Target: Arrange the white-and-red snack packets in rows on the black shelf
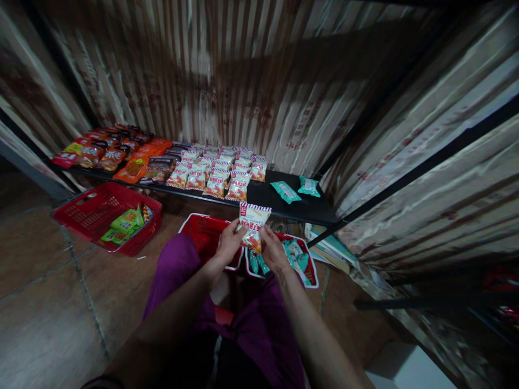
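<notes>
A white and orange snack bag (253,224) with a striped top edge is held upright between my two hands, in front of the shelf edge. My left hand (232,240) grips its left side, and my right hand (273,247) grips the lower right side. Beyond it, rows of matching snack bags (217,181) lie on the black shelf (263,193). Two teal packets (286,191) rest on the shelf to their right. Below my hands stand a red basket (205,229) and another red basket (311,270) holding teal packets (298,256).
At the shelf's left lie orange bags (138,159), brown packets (111,158) and red packets (67,155). A red basket (107,197) with green packets (124,224) stands on the tiled floor. Black posts and corrugated sheeting (259,81) enclose the shelf. Flat cardboard (330,254) lies under its right end.
</notes>
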A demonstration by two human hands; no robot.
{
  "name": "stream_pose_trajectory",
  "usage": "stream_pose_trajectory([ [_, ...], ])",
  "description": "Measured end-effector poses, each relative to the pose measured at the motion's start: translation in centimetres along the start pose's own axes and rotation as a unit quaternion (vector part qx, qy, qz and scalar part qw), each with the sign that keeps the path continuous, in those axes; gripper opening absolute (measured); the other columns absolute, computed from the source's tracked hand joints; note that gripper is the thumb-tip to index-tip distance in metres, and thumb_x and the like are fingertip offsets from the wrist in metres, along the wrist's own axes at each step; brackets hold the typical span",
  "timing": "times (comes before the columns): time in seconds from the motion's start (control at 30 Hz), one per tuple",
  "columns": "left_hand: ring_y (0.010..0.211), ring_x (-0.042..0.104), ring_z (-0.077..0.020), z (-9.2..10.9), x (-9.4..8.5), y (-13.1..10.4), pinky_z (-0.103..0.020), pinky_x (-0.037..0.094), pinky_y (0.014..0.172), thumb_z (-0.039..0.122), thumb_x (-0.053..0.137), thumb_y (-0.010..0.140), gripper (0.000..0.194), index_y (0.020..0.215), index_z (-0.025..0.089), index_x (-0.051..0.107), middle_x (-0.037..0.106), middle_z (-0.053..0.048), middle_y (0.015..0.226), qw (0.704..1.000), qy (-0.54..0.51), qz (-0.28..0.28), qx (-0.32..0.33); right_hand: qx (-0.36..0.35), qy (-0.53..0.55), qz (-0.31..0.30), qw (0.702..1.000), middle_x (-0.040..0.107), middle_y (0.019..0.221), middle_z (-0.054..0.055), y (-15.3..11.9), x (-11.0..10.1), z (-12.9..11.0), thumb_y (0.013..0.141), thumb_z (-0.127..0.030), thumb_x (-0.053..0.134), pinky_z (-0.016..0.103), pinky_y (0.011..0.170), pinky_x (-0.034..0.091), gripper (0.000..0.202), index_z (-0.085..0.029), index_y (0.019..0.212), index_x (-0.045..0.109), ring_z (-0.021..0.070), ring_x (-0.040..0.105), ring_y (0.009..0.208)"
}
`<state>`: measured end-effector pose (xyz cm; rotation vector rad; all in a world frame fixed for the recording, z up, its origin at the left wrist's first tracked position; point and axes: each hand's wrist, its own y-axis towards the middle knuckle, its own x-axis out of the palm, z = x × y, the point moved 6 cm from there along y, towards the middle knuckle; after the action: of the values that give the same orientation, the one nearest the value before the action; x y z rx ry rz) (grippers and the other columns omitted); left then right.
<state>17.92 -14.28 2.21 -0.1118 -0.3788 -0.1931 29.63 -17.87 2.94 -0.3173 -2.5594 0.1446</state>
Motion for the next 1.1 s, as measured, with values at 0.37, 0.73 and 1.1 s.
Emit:
stream_pose_trajectory([
  [0.37, 0.085, 0.064, -0.018, -0.5, 0.1, 0.6, -0.03, 0.052, 0.074, 0.044, 0.063, 0.075, 0.043, 0.109, 0.019, 0.057, 0.067, -0.008, 0.1, 0.999, 0.037, -0.033, 0.016, -0.052, -0.005, 0.122, 0.991, 0.071, 0.07, -0.003, 1.1, -1.2, -0.3, 0.056, -0.037, 0.079, 0.028, 0.059, 0.055, 0.034, -0.02, 0.082, 0.064, 0.0131, 0.063, 0.054],
  [0.73, 0.076, 0.062, -0.0157, -0.6, -0.3, 1.5, -0.025, 0.049, 0.067, 0.038, 0.06, 0.076, 0.026, 0.09, 0.016, 0.064, 0.068, -0.005, 0.083, 0.99, 0.117, 0.061, 0.054, -0.067, -0.039, 0.144, 0.987, 0.071, 0.073, -0.001, 0.7, -1.0, 0.3, 0.06, -0.042, 0.073, 0.029, 0.058, 0.054, 0.034, -0.021, 0.085, 0.064, 0.0163, 0.065, 0.06],
  [1.1, 0.072, 0.062, -0.0148, -1.5, 1.0, 2.2, -0.025, 0.049, 0.064, 0.041, 0.062, 0.073, 0.031, 0.09, 0.015, 0.063, 0.069, -0.005, 0.083, 0.999, 0.033, 0.013, 0.01, -0.089, -0.084, 0.198, 0.973, 0.07, 0.07, -0.001, 1.5, -3.2, -0.1, 0.058, -0.047, 0.073, 0.028, 0.055, 0.051, 0.041, -0.02, 0.088, 0.063, 0.0155, 0.062, 0.057],
])
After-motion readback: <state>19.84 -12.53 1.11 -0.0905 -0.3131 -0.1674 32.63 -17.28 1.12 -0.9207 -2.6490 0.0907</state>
